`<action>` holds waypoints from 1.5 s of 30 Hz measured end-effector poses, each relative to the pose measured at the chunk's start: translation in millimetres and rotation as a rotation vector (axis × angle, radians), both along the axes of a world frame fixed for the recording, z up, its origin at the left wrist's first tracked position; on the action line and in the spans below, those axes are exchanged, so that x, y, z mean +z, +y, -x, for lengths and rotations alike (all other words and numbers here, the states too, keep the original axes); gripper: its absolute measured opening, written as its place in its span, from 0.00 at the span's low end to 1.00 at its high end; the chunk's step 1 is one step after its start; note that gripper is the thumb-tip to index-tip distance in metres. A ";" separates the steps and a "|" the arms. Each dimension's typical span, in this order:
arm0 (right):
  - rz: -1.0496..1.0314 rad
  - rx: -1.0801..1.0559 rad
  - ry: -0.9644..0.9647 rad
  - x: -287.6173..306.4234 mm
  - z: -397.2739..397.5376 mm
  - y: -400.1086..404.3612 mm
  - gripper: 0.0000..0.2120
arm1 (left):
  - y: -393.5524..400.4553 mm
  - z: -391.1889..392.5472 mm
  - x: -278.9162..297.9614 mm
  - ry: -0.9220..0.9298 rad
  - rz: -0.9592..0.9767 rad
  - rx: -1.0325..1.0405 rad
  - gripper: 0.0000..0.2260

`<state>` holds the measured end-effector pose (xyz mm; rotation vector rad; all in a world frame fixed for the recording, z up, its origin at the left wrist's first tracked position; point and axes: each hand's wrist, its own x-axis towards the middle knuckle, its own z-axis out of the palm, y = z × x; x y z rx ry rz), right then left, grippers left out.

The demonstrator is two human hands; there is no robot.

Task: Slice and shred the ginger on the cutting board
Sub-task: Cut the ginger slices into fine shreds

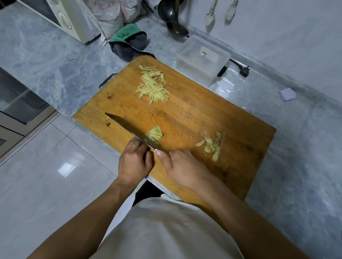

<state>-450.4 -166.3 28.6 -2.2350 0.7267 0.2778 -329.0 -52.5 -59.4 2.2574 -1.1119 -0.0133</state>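
Ginger [154,135] in a small fanned stack of slices lies on the board [198,119] near its front edge, just beyond both hands and between them. The left hand [135,161] grips the knife [124,125] by its handle, fingers curled round it; the blade runs away to the left with its heel against the stack's left side. The right hand [180,166] lies to the stack's right, thumb stretched toward it; whether its fingers touch the slices I cannot tell. The stack's long axis seems to cross the blade, so the coming cuts should yield shreds. To the right, apart, lie uncut slices [211,146]. Farther back sits a shred pile [152,85]. Beyond the board, on the surface [47,57], stands a clear box [203,57]
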 end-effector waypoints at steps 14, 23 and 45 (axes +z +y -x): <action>-0.077 -0.027 -0.061 9.0 8.7 -16.5 0.31 | 1.8 0.2 5.2 0.215 0.065 0.068 0.14; 0.010 -0.042 -0.114 11.5 19.8 -37.8 0.26 | -3.4 -26.8 42.4 0.548 0.281 0.326 0.09; 0.684 0.404 -0.097 21.2 30.0 -23.2 0.27 | -58.9 -83.4 88.9 0.518 -0.376 -0.363 0.06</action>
